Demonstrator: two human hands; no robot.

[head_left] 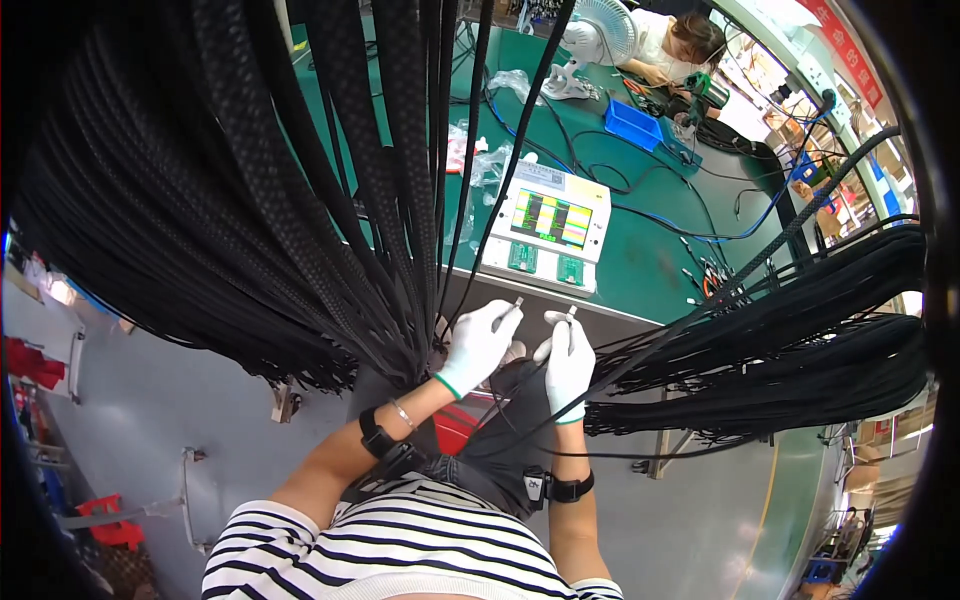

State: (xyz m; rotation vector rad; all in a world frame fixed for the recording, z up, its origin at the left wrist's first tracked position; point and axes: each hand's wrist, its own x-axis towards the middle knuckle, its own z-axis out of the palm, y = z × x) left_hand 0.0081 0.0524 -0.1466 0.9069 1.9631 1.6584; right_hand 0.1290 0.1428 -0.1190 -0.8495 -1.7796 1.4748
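Both my hands wear white gloves with green cuffs, held up just in front of the green table's near edge. My left hand [483,343] pinches a cable plug [518,302] with a metal tip. Between the fingers of my right hand [568,360] is a second cable plug [571,313], its tip pointing up. The two plugs are apart. Beyond them on the table stands a white cable tester [545,225] with a lit colour screen and two small green circuit boards on its front. Thin black cable hangs below my hands.
A thick curtain of black braided cables [230,200] hangs at the left; more black cable bundles [780,350] lie at the right. On the green table [640,270] are a blue tray [633,126], a white fan [600,35] and loose wires. Another person [680,45] works at the far side.
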